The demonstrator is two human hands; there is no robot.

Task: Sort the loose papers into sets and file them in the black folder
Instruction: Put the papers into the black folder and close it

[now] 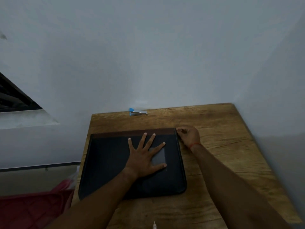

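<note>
The black folder (107, 164) lies closed and flat on the wooden table (222, 146), with a brown strip along its far edge. My left hand (145, 156) presses flat on the folder's cover, fingers spread wide. My right hand (188, 136) is at the folder's far right corner, its fingers curled and pinching something small at the edge there, perhaps a zip pull. No loose papers are visible.
A blue and silver stapler (137, 112) sits at the table's far edge against the grey wall. A red quilted cloth (33, 210) lies low at the left, beside the table. A small white object (154, 226) pokes up at the near edge.
</note>
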